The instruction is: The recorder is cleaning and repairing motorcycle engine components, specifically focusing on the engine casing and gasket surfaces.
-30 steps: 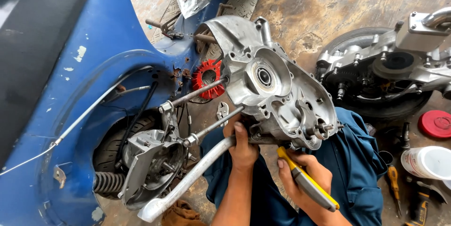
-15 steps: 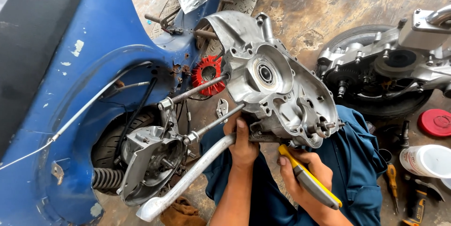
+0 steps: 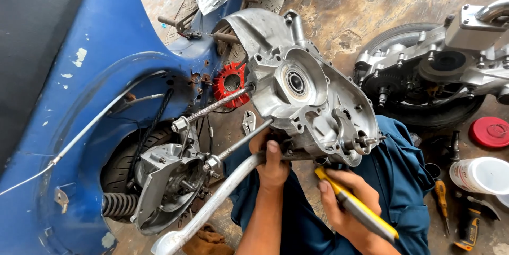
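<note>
A bare silver engine casing (image 3: 307,101) with a round bearing seat hangs beside a blue scooter body (image 3: 90,80). My left hand (image 3: 271,166) grips the casing's lower edge from below, next to a long chrome lever (image 3: 212,207). Just under the casing's right side, my right hand (image 3: 343,202) holds a tool with a yellow and grey handle (image 3: 356,206). Two threaded studs (image 3: 212,107) run from the casing toward a smaller grey engine part (image 3: 164,186) in the wheel arch. A red fan wheel (image 3: 229,82) sits behind the casing.
A second engine with a tyre (image 3: 435,80) lies on the concrete floor at right. A red lid (image 3: 490,131), a white tub (image 3: 480,174) and orange-handled tools (image 3: 441,194) lie near my blue-trousered knee (image 3: 403,181). A cable (image 3: 85,130) crosses the blue panel.
The view has shifted slightly. My right hand with the yellow tool has come up a little closer under the casing. My left hand keeps its grip.
</note>
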